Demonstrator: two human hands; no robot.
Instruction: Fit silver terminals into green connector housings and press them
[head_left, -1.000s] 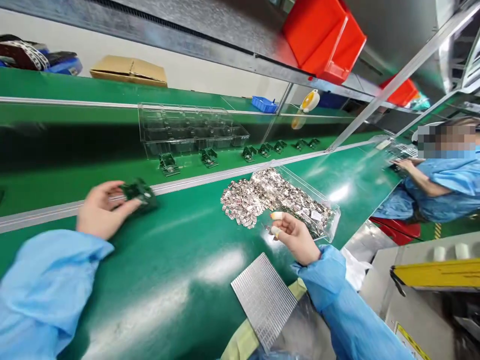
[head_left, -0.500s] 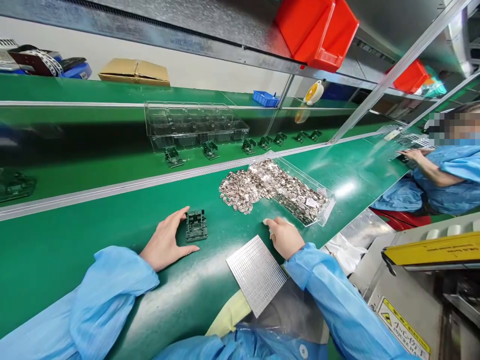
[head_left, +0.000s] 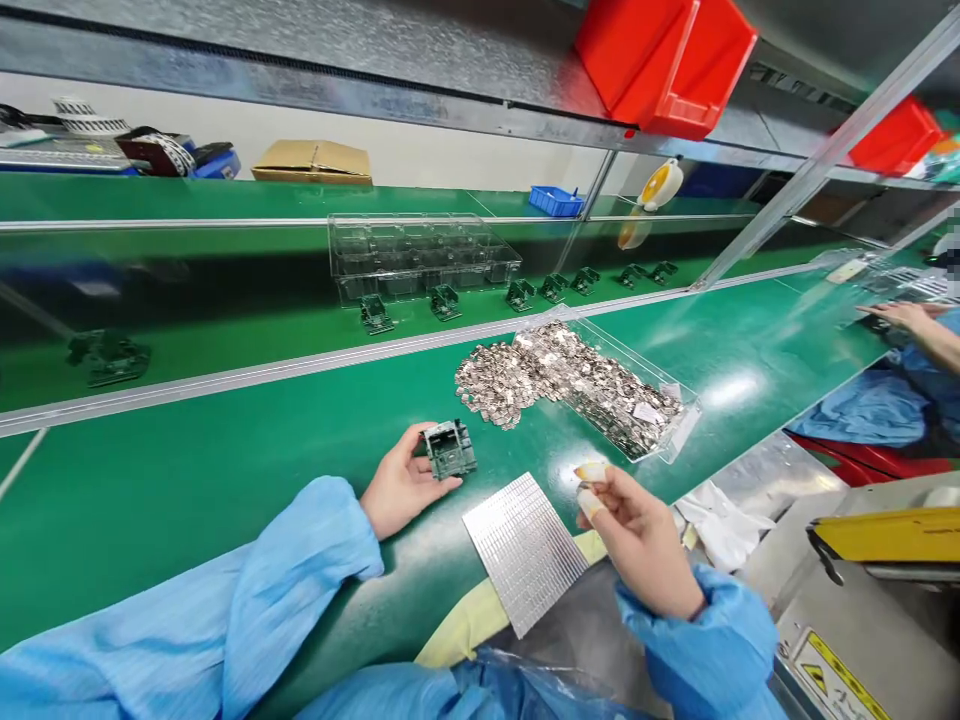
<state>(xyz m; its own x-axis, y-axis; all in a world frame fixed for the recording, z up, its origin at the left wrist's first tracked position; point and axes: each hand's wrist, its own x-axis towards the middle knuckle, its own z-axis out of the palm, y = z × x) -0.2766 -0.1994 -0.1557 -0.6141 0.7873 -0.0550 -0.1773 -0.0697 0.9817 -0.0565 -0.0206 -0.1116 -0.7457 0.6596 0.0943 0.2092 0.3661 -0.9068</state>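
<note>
L hand (head_left: 401, 482) holds dark green module (head_left: 450, 450); R hand (head_left: 637, 540) pinched narrow, contents unclear.

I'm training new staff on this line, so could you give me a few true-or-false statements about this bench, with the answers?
1. The left hand holds a dark green fixture. True.
2. The right hand grips the clear plastic tray of small metal pieces. False: it is raised, apart from the tray.
3. Pale finger cots cover two fingertips of the right hand. True.
4. The silver grid sheet lies inside the tray. False: it lies apart from the tray, on the green belt.
5. A row of similar green fixtures stands on the farther belt. True.
</note>
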